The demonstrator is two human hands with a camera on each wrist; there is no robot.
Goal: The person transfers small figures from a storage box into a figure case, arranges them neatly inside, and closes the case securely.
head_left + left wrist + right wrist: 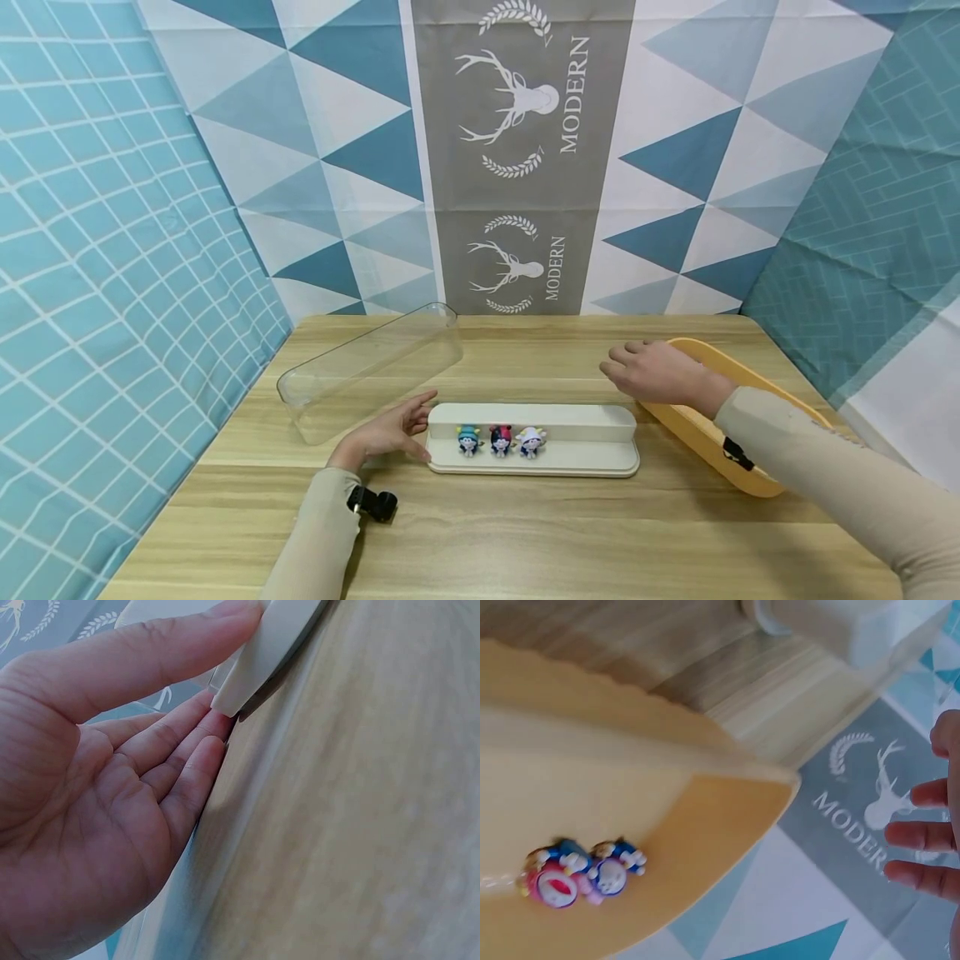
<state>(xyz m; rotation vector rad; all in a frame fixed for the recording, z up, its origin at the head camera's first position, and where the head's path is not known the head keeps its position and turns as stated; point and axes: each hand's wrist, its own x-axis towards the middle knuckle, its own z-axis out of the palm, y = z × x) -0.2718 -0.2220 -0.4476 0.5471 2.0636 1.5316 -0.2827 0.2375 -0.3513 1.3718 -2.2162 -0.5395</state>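
Note:
A long cream display stand (592,457) with a raised back step lies at mid-table. Three small figurines stand in a row on it: one in a teal hat (468,440), one in red and black (501,440), one in white (531,442). My left hand (390,432) touches the stand's left end, thumb at its edge (251,667) and fingers extended beside it. Over the near-left rim of an orange basket (686,429) hovers my right hand (652,371), fingers spread loosely and holding nothing. Inside the basket lie a red figurine (555,885) and a purple-and-white one (611,874).
A clear plastic cover (375,367) lies at the back left of the wooden table (525,533), behind my left hand. Patterned cloth (517,167) hangs at the back and both sides. The basket stands near the table's right edge.

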